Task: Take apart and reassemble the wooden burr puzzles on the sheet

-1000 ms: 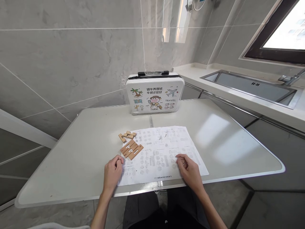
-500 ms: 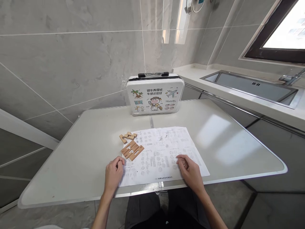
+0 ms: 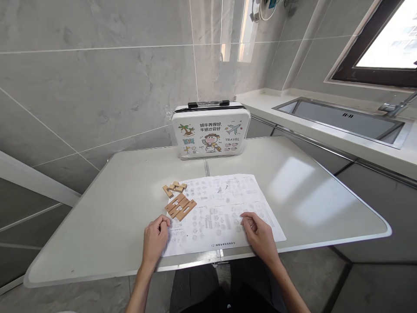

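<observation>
A printed sheet of paper [image 3: 224, 234] with small diagrams lies on the table in front of me. My left hand [image 3: 156, 237] rests curled at its left edge, fingers folded in, holding nothing visible. On the sheet's right part sits my right hand [image 3: 259, 232], its fingers bent and drawn together with nothing seen in them. Flat wooden puzzle pieces [image 3: 186, 210], some with slots cut in them, lie side by side just beyond my left hand, partly on the paper. Behind them is a small cluster of narrower wooden pieces [image 3: 176, 187].
A white cartoon-printed carrying case [image 3: 190, 150] with a black handle stands upright at the table's far edge, wrapped in clear plastic. The folding table [image 3: 114, 217] has a metal seam down its middle. Right of it are a counter and a sink [image 3: 342, 119]. A tiled wall is behind.
</observation>
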`<move>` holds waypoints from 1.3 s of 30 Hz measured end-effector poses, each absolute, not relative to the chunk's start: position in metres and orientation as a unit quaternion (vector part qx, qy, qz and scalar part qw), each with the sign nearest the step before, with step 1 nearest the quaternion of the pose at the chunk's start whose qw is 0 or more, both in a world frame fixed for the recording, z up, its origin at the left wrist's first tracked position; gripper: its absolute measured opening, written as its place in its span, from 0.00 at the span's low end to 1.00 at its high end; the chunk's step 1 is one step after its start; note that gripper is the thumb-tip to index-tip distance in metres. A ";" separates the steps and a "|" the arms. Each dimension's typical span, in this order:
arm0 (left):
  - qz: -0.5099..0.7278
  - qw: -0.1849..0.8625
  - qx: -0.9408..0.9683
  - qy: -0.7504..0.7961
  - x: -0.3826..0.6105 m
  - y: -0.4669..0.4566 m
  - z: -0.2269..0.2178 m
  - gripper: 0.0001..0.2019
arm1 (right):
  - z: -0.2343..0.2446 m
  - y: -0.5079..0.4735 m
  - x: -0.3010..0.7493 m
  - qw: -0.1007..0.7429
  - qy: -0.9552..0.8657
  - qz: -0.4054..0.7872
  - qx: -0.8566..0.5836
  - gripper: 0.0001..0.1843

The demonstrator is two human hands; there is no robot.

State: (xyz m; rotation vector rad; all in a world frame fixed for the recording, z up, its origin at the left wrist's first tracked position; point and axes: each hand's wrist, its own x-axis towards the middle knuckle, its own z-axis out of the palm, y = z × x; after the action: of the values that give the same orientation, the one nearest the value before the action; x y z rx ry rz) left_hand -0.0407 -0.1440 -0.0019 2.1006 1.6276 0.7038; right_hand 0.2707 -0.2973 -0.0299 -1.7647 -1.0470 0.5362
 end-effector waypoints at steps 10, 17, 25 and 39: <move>0.248 0.200 0.748 0.583 -0.040 -0.145 -0.001 0.12 | -0.027 -0.298 0.270 0.493 -0.430 0.229 -0.721 0.23; 0.251 0.202 0.746 0.583 -0.039 -0.146 0.000 0.11 | -0.028 -0.298 0.270 0.492 -0.428 0.229 -0.723 0.23; 0.254 0.204 0.745 0.582 -0.039 -0.147 0.001 0.11 | -0.029 -0.298 0.270 0.494 -0.427 0.228 -0.722 0.24; 0.261 0.199 0.745 0.580 -0.041 -0.147 -0.001 0.12 | -0.028 -0.298 0.270 0.496 -0.428 0.229 -0.720 0.26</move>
State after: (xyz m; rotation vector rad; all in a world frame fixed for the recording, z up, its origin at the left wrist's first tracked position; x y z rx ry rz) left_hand -0.0411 -0.1468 -0.0008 2.0846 1.6224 0.7312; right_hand 0.2697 -0.2980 -0.0276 -1.7444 -1.0373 0.5542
